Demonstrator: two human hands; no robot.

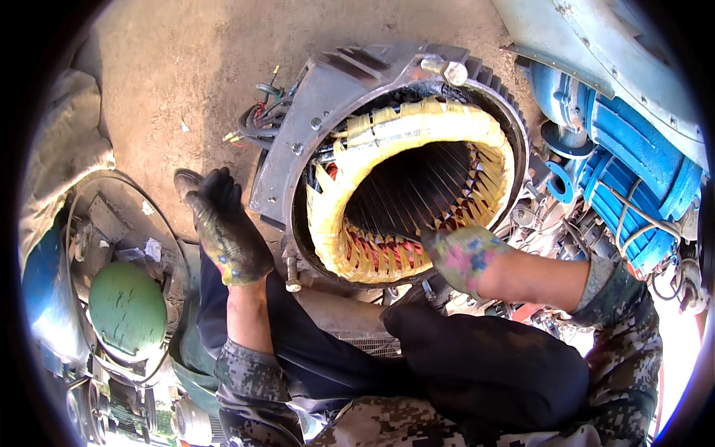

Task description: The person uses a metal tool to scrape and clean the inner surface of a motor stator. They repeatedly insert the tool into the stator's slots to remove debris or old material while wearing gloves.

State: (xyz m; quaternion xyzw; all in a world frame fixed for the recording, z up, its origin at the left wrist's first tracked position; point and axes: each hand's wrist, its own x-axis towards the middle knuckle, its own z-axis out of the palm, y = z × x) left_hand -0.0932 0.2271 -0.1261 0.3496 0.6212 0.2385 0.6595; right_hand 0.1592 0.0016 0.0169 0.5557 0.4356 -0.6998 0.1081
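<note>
I see the motor stator (387,160) in the centre of the frame, lying on its side, its opening with yellow-wrapped windings (417,127) facing me. My right hand (463,257), in a dirty flowered glove, rests on the lower edge of the windings; I cannot tell if it grips something. My left hand (223,231), in a dark glove, is spread and holds nothing, just left of the grey housing. A green round cover (126,309) lies at lower left.

Bright sun falls on a dusty brown dirt floor (186,67). Blue machines (633,164) stand at the right, a green dome (126,309) at the left.
</note>
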